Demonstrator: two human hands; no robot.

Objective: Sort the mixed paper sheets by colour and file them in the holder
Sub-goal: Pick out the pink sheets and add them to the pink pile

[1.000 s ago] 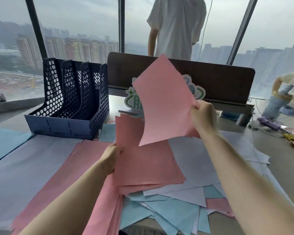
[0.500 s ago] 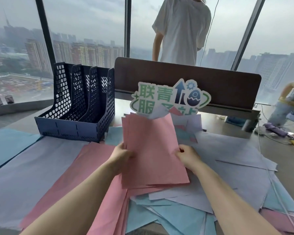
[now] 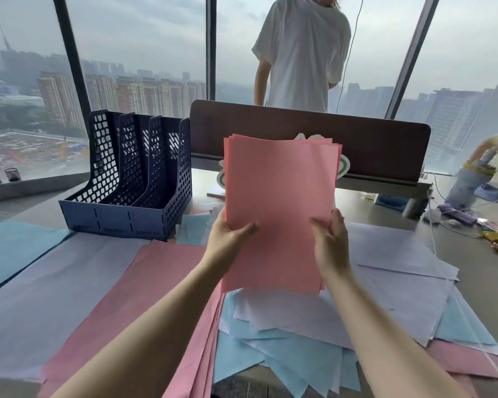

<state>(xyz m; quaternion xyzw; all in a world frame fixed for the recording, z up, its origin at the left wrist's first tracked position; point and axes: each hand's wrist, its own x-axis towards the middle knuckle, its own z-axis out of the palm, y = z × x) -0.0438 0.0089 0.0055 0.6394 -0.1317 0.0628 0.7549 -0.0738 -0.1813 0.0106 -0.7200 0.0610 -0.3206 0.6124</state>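
A stack of pink sheets (image 3: 279, 191) stands upright in front of me, lifted off the desk. My left hand (image 3: 227, 235) grips its left edge, thumb on the front. My right hand (image 3: 332, 239) grips the right edge the same way. The dark blue mesh holder (image 3: 133, 179) with three slots stands at the back left, apart from the stack, and no sheets show in it. Loose lilac sheets (image 3: 391, 262), blue sheets (image 3: 285, 360) and a few pink ones lie mixed under and to the right of my hands.
Large pink (image 3: 133, 297), lilac (image 3: 55, 288) and blue (image 3: 15, 248) sheets cover the desk on the left. A brown desk divider (image 3: 385, 147) runs behind the stack, with a person in a white T-shirt (image 3: 302, 53) behind it. Cables and clutter (image 3: 472, 219) lie far right.
The pink sheet held high in my right hand came down onto the pink pile. Both hands then took the pile by its sides and raised it upright off the desk.
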